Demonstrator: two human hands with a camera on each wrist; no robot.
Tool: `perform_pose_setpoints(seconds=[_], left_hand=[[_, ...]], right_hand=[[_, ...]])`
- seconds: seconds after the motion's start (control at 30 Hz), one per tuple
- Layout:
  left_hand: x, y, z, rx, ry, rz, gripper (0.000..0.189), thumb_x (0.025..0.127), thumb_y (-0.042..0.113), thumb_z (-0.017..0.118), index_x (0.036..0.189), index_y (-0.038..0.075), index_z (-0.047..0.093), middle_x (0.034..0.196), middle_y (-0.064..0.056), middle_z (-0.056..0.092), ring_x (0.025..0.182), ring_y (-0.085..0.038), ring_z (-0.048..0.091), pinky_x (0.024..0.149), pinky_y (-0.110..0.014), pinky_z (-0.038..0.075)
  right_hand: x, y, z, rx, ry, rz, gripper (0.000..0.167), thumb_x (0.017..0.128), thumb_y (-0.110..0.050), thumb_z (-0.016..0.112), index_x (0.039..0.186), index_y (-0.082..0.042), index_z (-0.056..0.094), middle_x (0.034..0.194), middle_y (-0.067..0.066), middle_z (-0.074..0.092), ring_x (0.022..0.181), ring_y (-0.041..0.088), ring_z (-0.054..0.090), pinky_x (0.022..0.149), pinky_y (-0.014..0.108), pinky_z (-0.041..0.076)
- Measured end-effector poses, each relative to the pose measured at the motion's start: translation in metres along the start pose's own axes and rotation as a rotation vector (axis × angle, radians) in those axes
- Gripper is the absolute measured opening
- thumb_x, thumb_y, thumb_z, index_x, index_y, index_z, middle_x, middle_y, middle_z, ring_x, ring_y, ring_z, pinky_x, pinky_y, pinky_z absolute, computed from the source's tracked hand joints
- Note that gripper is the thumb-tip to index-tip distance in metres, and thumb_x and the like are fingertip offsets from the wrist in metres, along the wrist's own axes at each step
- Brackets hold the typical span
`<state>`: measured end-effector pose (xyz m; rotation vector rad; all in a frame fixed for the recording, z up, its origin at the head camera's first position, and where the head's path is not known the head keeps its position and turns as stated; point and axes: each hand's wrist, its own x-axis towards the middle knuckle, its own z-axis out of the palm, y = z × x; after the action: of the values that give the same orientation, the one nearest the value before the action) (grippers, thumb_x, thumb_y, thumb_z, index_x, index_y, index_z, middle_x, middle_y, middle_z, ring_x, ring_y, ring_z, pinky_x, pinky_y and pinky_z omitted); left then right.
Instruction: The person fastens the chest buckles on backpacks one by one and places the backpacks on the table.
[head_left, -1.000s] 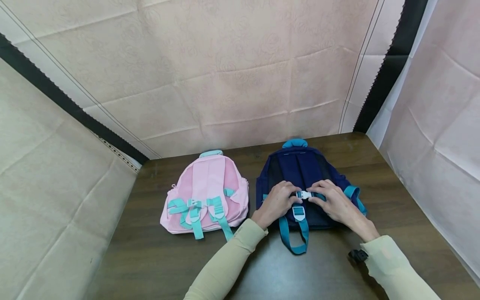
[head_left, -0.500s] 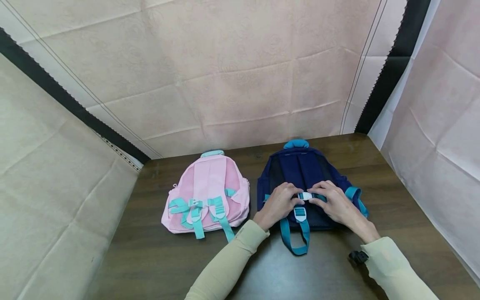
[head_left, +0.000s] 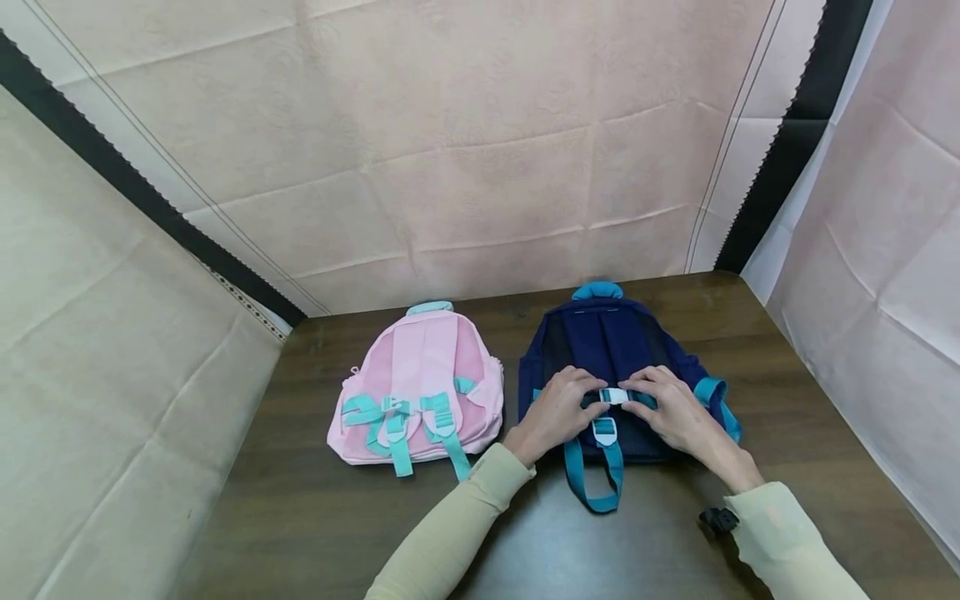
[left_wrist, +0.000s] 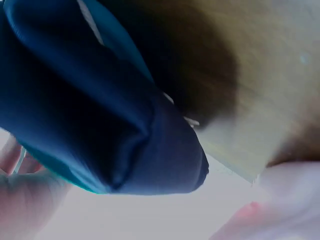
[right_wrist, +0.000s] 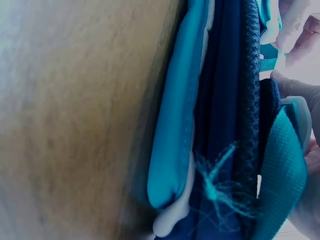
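Observation:
A navy backpack (head_left: pixel 600 333) lies back side up on the table, its teal handle (head_left: pixel 597 290) pointing away from me. Over its middle, a white plastic buckle (head_left: pixel 615 396) sits on the teal chest strap. My left hand (head_left: pixel 558 408) pinches the buckle's left end between thumb and fingers. From the other side, my right hand (head_left: pixel 672 408) pinches the right end and its strap. Below the buckle hangs a looped teal shoulder strap (head_left: pixel 600 504) with a white adjuster (head_left: pixel 604 431). In the right wrist view, fingertips (right_wrist: pixel 295 25) show beside the teal webbing.
A pink backpack (head_left: pixel 420 375) with mint straps lies left of the navy one, close to my left forearm. Both rest on a brown wooden table (head_left: pixel 300 533). Pale fabric walls (head_left: pixel 480 167) stand behind and at both sides.
The white buckle looks more compact between my fingertips than a second ago. Both hands keep their pinch in place, and the whole view has shifted slightly.

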<state>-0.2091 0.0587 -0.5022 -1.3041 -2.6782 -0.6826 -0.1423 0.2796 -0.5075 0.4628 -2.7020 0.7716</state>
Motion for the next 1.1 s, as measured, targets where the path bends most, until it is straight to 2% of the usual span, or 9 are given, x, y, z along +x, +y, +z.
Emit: perform_pose_setpoints(seconds=[0.17,0.3,0.5,0.63,0.83,0.97,1.1], left_hand=[[-0.004,-0.004,-0.006,-0.026,0.016,-0.012,0.032,0.104,0.028,0.077,0.13,0.011,0.08,0.125,-0.003,0.081,0.11,-0.016,0.069,0.097,-0.021,0.058],[-0.008,-0.008,-0.009,-0.041,0.015,-0.02,0.032,0.104,0.028,0.076,0.13,0.01,0.08,0.125,-0.004,0.08,0.113,-0.017,0.069,0.099,-0.03,0.061],[-0.012,-0.009,-0.014,-0.041,0.01,-0.041,0.031,0.106,0.031,0.073,0.131,0.012,0.08,0.127,-0.004,0.08,0.116,-0.017,0.07,0.102,-0.031,0.06],[-0.016,-0.009,-0.019,-0.052,0.011,-0.062,0.03,0.106,0.031,0.073,0.13,0.014,0.08,0.127,-0.003,0.081,0.116,-0.018,0.071,0.104,-0.028,0.059],[-0.021,-0.011,-0.024,-0.045,0.02,-0.052,0.032,0.105,0.031,0.075,0.132,0.013,0.079,0.125,-0.002,0.081,0.115,-0.017,0.071,0.102,-0.025,0.059],[-0.025,-0.012,-0.029,-0.049,0.022,-0.049,0.032,0.106,0.031,0.074,0.133,0.013,0.079,0.128,-0.003,0.081,0.116,-0.018,0.071,0.102,-0.026,0.06],[-0.032,-0.013,-0.035,-0.058,0.041,-0.05,0.033,0.105,0.031,0.074,0.132,0.012,0.079,0.127,-0.005,0.081,0.115,-0.02,0.071,0.1,-0.028,0.061]], right_hand=[[0.001,-0.001,-0.001,0.008,-0.006,0.014,0.028,0.093,-0.003,0.083,0.121,0.0,0.081,0.115,0.015,0.075,0.107,0.032,0.065,0.089,0.053,0.059],[0.002,-0.002,-0.001,0.01,-0.01,0.022,0.028,0.093,-0.004,0.084,0.121,0.0,0.081,0.114,0.014,0.076,0.106,0.031,0.065,0.088,0.05,0.059],[0.002,-0.005,-0.001,0.035,-0.003,0.037,0.03,0.096,-0.008,0.083,0.124,0.002,0.079,0.118,0.017,0.076,0.11,0.035,0.067,0.093,0.059,0.06],[0.002,-0.008,0.002,0.049,0.031,0.018,0.036,0.095,-0.009,0.084,0.129,0.002,0.076,0.123,0.019,0.075,0.113,0.037,0.069,0.094,0.061,0.061],[0.004,-0.018,0.009,0.032,0.131,-0.034,0.047,0.089,-0.006,0.089,0.133,0.001,0.074,0.124,0.017,0.073,0.108,0.032,0.069,0.085,0.049,0.063],[0.007,-0.027,0.011,0.04,0.159,-0.03,0.054,0.088,-0.007,0.09,0.138,0.0,0.071,0.126,0.018,0.072,0.114,0.035,0.065,0.088,0.055,0.062],[0.011,-0.038,0.012,0.056,0.154,-0.021,0.057,0.088,-0.007,0.09,0.141,0.0,0.069,0.129,0.019,0.071,0.117,0.036,0.063,0.091,0.06,0.061]])
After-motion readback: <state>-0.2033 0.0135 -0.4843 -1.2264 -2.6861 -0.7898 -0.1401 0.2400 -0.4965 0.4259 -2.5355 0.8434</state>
